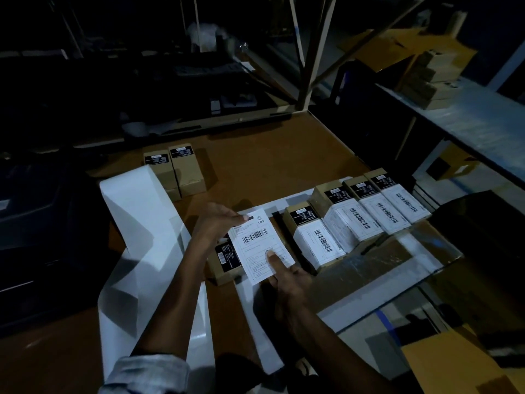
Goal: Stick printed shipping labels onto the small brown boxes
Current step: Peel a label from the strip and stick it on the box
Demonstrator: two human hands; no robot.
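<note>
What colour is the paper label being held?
White with black barcode stripes and print, the shipping label shows best in the head view.

Our left hand (216, 223) reaches to mid-frame, fingers extended, grip pinching at the fingertips. Our right hand (287, 277) sits just below it, thumb (274, 258) pressing flat, both forearms rising from the bottom edge.
</note>
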